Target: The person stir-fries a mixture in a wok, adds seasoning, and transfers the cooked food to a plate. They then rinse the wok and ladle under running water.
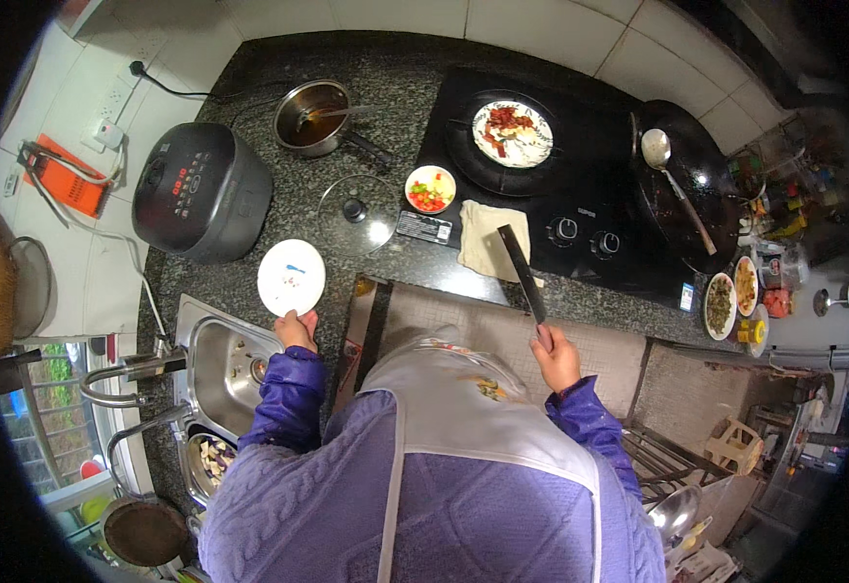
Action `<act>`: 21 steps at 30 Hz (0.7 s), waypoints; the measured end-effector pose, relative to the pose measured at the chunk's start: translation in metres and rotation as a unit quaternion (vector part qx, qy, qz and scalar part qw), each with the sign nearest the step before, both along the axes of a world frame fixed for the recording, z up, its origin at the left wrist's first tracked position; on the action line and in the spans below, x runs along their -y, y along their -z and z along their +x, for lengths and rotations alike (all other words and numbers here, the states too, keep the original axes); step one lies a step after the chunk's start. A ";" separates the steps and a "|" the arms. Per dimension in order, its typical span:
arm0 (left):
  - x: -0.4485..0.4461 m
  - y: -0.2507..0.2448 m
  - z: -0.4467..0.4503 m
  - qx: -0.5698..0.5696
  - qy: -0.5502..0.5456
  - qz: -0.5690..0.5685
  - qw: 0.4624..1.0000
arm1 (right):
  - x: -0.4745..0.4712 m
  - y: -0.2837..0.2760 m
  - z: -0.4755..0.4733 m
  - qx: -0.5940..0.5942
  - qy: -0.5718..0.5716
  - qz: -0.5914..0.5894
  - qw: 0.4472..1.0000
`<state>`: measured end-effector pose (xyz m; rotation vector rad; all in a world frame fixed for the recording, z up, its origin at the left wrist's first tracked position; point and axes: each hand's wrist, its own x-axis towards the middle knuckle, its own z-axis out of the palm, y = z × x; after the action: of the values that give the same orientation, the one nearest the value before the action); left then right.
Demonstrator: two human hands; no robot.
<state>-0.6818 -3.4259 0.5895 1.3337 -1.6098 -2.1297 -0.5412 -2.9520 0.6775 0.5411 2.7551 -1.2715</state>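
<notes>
My left hand (299, 332) grips the near rim of a round white plate (291, 291), which bears a blue mark and a few small reddish bits. The plate is held over the stone counter, left of a glass pot lid (337, 226). In my right hand (558, 358) is the handle of a dark-bladed kitchen knife (521, 270), its blade pointing away from me. The blade passes above a folded cream cloth (484, 240) at the cooktop's left front corner. Beyond the cloth, a small bowl (430, 189) holds diced red, green and pale pieces.
A patterned plate of sliced food (513, 134) rests on the black gas cooktop (592, 211); a wok (687, 197) with a ladle sits right. A saucepan (311, 120) and rice cooker (202, 193) stand left. The steel sink (224, 364) is beside my left arm.
</notes>
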 end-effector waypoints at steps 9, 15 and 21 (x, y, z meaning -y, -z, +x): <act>-0.258 -0.029 -0.036 -0.232 0.607 -0.303 0.697 | 0.001 0.014 0.030 0.012 0.182 -0.450 0.874; -0.337 -0.028 -0.080 -0.292 0.656 -0.593 0.364 | -0.005 -0.017 0.037 0.002 0.260 -0.625 0.736; -0.328 -0.057 -0.005 -0.206 0.478 0.232 0.822 | 0.001 -0.020 0.044 0.018 0.254 -0.596 0.762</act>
<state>-0.6868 -3.0978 0.6460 -0.0738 -1.8111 -3.2061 -0.4968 -2.9534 0.6975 1.0742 1.1944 -2.6085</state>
